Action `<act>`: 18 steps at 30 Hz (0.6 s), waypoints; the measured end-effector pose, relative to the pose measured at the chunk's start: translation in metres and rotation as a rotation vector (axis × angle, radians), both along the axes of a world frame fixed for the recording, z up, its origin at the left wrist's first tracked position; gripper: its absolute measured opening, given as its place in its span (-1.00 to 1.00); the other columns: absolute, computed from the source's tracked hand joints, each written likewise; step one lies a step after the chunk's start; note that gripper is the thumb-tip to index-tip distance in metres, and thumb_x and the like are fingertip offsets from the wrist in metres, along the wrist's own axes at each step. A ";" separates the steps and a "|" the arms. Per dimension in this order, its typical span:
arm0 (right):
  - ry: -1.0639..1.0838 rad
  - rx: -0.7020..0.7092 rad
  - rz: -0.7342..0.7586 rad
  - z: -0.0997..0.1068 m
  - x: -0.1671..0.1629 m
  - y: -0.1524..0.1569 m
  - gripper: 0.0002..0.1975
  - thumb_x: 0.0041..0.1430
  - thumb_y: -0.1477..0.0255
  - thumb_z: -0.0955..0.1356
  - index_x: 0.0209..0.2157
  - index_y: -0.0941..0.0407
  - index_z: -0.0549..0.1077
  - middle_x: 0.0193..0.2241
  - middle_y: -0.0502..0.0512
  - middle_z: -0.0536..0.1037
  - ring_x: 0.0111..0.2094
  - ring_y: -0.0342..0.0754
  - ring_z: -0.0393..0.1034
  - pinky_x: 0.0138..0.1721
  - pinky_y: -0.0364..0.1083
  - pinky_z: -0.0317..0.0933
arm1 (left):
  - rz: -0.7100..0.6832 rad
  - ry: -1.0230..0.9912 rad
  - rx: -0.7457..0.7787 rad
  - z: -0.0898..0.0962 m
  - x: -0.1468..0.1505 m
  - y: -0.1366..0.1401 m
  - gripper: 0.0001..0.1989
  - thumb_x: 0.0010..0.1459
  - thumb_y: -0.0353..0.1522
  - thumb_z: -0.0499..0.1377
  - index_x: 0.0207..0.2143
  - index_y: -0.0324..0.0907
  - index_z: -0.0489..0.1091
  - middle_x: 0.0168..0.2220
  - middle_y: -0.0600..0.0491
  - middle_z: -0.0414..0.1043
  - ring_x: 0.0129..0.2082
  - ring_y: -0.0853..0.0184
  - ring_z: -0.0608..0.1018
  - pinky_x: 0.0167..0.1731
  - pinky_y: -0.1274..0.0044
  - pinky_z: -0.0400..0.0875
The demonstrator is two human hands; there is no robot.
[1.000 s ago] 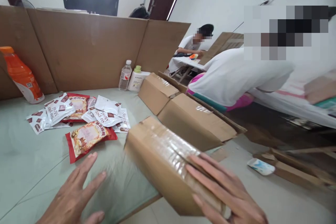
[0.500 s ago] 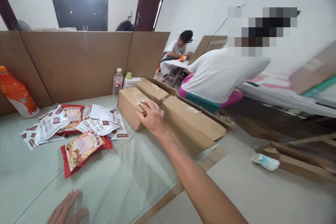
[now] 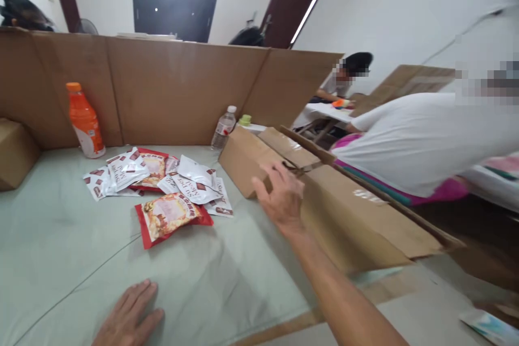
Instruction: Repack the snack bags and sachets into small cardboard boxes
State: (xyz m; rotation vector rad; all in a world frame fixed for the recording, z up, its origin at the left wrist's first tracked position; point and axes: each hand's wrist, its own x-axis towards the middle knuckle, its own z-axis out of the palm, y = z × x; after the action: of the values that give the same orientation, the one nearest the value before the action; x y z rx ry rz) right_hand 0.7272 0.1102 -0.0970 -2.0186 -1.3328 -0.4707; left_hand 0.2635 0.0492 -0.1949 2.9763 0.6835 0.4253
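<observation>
Cardboard box (image 3: 243, 159): stands on pale green cloth (image 3: 81, 265). Right hand (image 3: 281, 194): at box's near end, fingers bent; cannot tell whether it grips. Left hand (image 3: 130, 313): unclenched, released, palm down on cloth, nearer than box and leftward. White Super Meal pouches (image 3: 197, 190), red-edged snack packets (image 3: 172, 215): left of box. Orange plastic bottle (image 3: 85, 121): farther left of box.

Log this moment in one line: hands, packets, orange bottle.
left hand: open, on green cloth; right hand: at small carton's near end; packets: heaped ahead of left hand; orange bottle: standing behind packets
</observation>
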 end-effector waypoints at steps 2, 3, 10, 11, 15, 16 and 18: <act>0.143 -0.041 0.203 -0.027 -0.026 -0.004 -0.47 0.36 0.10 0.24 0.17 0.13 0.48 0.29 0.40 0.41 0.31 0.28 0.28 0.30 0.28 0.15 | -0.018 -0.015 -0.059 -0.010 -0.003 -0.001 -0.30 -0.09 -0.44 0.32 0.17 -0.07 0.35 0.43 -0.21 0.23 0.38 -0.14 0.36 0.27 0.04 0.41; 0.222 -0.085 0.292 -0.042 -0.041 -0.005 -0.42 0.34 0.07 0.26 0.22 0.12 0.44 0.30 0.38 0.40 0.32 0.27 0.28 0.29 0.27 0.19 | -0.039 -0.020 -0.072 -0.011 -0.005 -0.001 -0.33 -0.07 -0.39 0.36 0.15 -0.08 0.36 0.41 -0.24 0.25 0.37 -0.16 0.37 0.27 0.04 0.41; 0.166 -0.223 0.555 -0.106 -0.123 0.024 -0.39 0.23 0.16 0.35 0.25 0.08 0.45 0.37 0.31 0.29 0.39 0.32 0.17 0.36 0.28 0.13 | 0.011 0.131 -0.291 0.064 -0.036 -0.009 -0.49 0.16 -0.44 0.39 0.15 -0.06 0.41 0.36 -0.10 0.37 0.36 0.05 0.42 0.35 0.24 0.35; 0.140 -0.196 0.533 -0.106 -0.132 0.036 -0.44 0.23 0.19 0.33 0.21 0.11 0.48 0.33 0.34 0.32 0.35 0.33 0.21 0.35 0.30 0.14 | 0.052 0.130 -0.364 0.077 -0.042 -0.010 -0.46 0.15 -0.41 0.40 0.17 -0.06 0.41 0.36 -0.10 0.37 0.38 0.04 0.39 0.35 0.22 0.35; 0.114 -0.102 0.482 -0.101 -0.171 0.073 -0.49 0.27 0.22 0.30 0.16 0.15 0.49 0.27 0.41 0.37 0.26 0.37 0.29 0.27 0.37 0.20 | 0.246 -0.044 -0.573 0.107 -0.068 0.007 -0.47 0.09 -0.42 0.34 0.14 -0.03 0.50 0.33 -0.09 0.41 0.37 -0.02 0.40 0.34 0.12 0.34; 0.117 -0.068 0.503 -0.101 -0.179 0.076 -0.47 0.28 0.22 0.29 0.20 0.14 0.45 0.29 0.41 0.34 0.27 0.36 0.28 0.27 0.36 0.20 | 0.322 -0.152 -0.603 0.111 -0.077 0.019 -0.50 0.06 -0.40 0.34 0.10 -0.02 0.54 0.31 -0.08 0.44 0.35 -0.02 0.42 0.34 0.11 0.34; 0.137 0.020 0.558 -0.104 -0.192 0.075 -0.43 0.32 0.19 0.29 0.28 0.13 0.37 0.34 0.39 0.28 0.32 0.33 0.24 0.29 0.34 0.19 | 0.508 -0.401 -0.630 0.121 -0.101 0.054 -0.59 0.03 -0.32 0.37 -0.01 -0.01 0.60 0.26 -0.06 0.50 0.27 -0.02 0.51 0.30 0.13 0.40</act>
State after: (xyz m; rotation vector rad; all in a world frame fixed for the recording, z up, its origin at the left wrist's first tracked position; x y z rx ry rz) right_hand 0.5353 0.1851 -0.2014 -1.5346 -1.7053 -0.0863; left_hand 0.1620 0.1031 -0.0741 2.0364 1.2371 0.6565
